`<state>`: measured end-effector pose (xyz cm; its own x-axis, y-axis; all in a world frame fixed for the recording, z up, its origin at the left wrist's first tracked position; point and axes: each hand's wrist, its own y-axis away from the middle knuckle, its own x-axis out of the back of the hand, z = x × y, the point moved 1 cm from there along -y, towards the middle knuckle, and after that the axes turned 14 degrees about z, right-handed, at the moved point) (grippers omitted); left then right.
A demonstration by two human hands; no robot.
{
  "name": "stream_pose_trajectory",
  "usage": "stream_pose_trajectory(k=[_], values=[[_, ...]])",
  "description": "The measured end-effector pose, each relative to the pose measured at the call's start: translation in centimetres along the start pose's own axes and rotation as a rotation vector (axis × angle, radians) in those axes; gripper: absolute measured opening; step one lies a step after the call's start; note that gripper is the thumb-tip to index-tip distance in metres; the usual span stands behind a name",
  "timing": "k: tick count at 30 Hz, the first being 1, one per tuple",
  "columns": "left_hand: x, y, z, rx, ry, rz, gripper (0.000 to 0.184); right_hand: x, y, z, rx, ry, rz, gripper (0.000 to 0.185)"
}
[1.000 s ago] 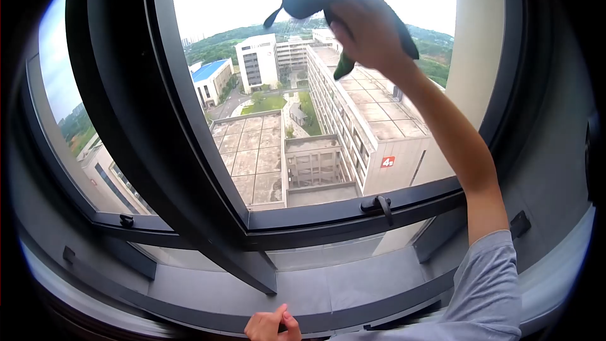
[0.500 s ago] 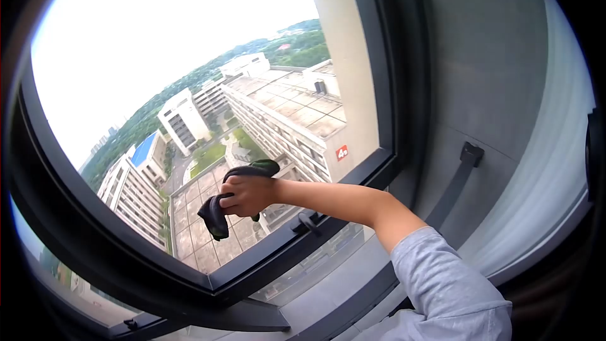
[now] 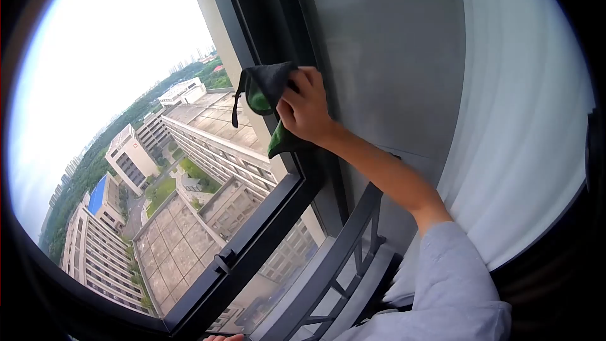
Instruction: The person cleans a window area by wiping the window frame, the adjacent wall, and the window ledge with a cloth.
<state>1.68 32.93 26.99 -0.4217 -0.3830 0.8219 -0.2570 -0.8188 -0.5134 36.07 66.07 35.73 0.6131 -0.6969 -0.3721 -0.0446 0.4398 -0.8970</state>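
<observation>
Out past the glass toward nine o'clock stood a building with a blue roof (image 3: pixel 98 194); a latch (image 3: pixel 224 261) sat on the window frame (image 3: pixel 265 227) toward seven. Below it, only a sliver of the left hand (image 3: pixel 225 338) showed, its fingers' state impossible to tell. At eleven o'clock the cloth (image 3: pixel 273 81) bunched before the frame's upright, dark grey with green faces, a thin loop dangling. The right hand (image 3: pixel 307 110) gripped it, fingers bent and clamped, forearm slanting down toward four, near a pale curtain (image 3: pixel 514 120) at three.
</observation>
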Motion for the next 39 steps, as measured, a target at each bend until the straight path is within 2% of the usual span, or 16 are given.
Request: stream_pose_trajectory(k=[2, 4, 6, 8, 11, 14, 15, 20, 22, 24, 28, 31, 33, 34, 36, 39], values=[[-1.5, -4.7, 2.5, -0.177, 0.074, -0.052, 0.009, 4.5, -2.0, 4.8, 0.031, 0.174, 0.01, 0.024], [-4.5, -9.1, 4.0, -0.265, 0.158, -0.2, 0.02, 9.3, -3.4, 8.7, 0.124, 0.303, -0.009, 0.022], [-9.9, -13.9, 5.5, -0.453, 0.294, -0.151, 0.017, 14.3, -4.5, 11.7, 0.188, 0.399, -0.068, 0.021], [-13.7, -18.5, 8.9, -0.463, 0.409, -0.222, 0.022, 18.5, -6.1, 12.9, 0.258, 0.506, -0.122, 0.02], [-20.0, -23.9, 14.0, -0.596, 0.528, -0.139, 0.036, 23.5, -8.8, 12.2, 0.316, 0.58, -0.319, 0.023], [-23.4, -27.6, 19.9, -0.675, 0.659, 0.01, 0.044, 28.8, -13.3, 11.7, 0.329, 0.74, -0.348, 0.025], [-23.9, -28.2, 21.6, -0.717, 0.691, 0.113, 0.047, 30.6, -14.8, 12.0, 0.355, 0.822, -0.295, 0.027], [-26.4, -27.0, 30.3, -0.894, 0.839, 0.153, 0.05, 39.0, -20.9, 13.6, 0.304, 1.138, -0.145, 0.027], [-27.6, -25.5, 33.5, -0.957, 0.911, 0.134, 0.05, 39.1, -23.0, 13.6, 0.304, 1.143, -0.09, 0.027], [-28.2, -23.9, 36.0, -1.122, 0.925, 0.108, 0.051, 37.1, -24.2, 13.4, 0.398, 1.21, -0.159, 0.034], [-30.3, -21.1, 38.2, -1.221, 0.957, 0.109, 0.055, 29.5, -25.5, 13.2, 0.515, 1.223, -0.393, 0.052], [-32.1, -20.2, 39.0, -1.194, 0.982, -0.001, 0.056, 23.6, -23.1, 13.4, 0.541, 1.033, -0.598, 0.054], [-33.2, -19.3, 39.2, -0.96, 1.094, -0.528, 0.06, 20.9, -19.6, 13.4, 0.525, 0.957, -0.688, 0.054], [-33.6, -19.0, 39.7, -0.971, 1.085, -0.535, 0.06, 19.8, -17.5, 13.3, 0.533, 0.888, -0.688, 0.051], [-34.5, -18.1, 41.0, -0.975, 1.33, -0.661, 0.061, 19.5, -14.0, 13.3, 0.536, 0.824, -0.686, 0.048], [-32.5, -13.6, 43.9, -1.039, 1.416, -1.052, 0.062, 20.6, -13.0, 13.0, 0.447, 0.661, -0.801, 0.038]])
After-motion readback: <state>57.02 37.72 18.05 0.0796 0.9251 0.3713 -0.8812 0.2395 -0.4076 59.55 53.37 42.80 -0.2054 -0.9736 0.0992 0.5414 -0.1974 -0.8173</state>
